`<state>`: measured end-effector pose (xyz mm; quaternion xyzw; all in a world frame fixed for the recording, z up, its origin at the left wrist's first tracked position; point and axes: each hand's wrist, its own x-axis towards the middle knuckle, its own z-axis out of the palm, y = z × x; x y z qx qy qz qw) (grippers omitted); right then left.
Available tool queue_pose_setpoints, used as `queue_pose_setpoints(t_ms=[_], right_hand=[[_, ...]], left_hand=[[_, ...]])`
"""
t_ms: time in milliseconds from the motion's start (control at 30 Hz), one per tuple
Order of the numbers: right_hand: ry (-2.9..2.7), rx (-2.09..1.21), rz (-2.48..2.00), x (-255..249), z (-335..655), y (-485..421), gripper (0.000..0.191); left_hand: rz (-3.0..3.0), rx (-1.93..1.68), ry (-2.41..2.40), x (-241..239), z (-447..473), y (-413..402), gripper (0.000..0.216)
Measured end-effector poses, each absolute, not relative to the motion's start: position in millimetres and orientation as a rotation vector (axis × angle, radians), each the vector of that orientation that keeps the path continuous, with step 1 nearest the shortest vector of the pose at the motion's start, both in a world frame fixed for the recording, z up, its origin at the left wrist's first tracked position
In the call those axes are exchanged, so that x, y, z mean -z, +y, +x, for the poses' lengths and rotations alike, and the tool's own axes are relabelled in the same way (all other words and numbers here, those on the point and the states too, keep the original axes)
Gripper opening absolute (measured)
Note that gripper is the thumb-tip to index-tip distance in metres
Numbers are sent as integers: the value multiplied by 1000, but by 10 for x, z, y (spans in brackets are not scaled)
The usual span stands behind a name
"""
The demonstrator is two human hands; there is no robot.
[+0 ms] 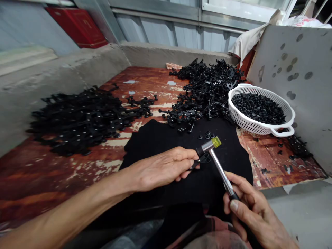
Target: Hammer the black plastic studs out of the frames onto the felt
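Observation:
My left hand (pixel 162 167) pinches a small black plastic part (pixel 201 160) over a black cloth (pixel 186 152) spread on the worn red board. My right hand (pixel 249 211) grips the handle of a small hammer (pixel 219 166) with a chrome shaft and a yellow and black head. The hammer head rests right above the part at my left fingertips. A few loose black pieces (pixel 206 135) lie on the cloth just beyond.
A heap of black plastic frames (pixel 77 119) lies on the left and another heap (pixel 204 90) at the back middle. A white basket (pixel 272 129) of small black pieces stands at the right, beside a grey spotted panel (pixel 298 69). Concrete walls ring the board.

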<state>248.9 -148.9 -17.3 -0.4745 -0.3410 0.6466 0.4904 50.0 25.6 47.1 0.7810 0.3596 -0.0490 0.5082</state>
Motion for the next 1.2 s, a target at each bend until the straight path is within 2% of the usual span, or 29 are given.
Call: queue_pose_setpoints(t_ms=[433,600,767,1200], right_hand=[[-616,-1483,-1257,56,2516,-1586,54],[-628,-1491,-1236,48,2506,-1568,51],[-667,-1528,-1229,69,2511,-1541,51],[-776,-1516,-1163,136,2474,-1445,46]], left_hand=[[1952,-165,992,-401,451,193,23],[2013,-157,998,-421,458,169,28],[2132,-135,1003,-438,481,120,43],[2235,-165,1129,-336,511,113,44]])
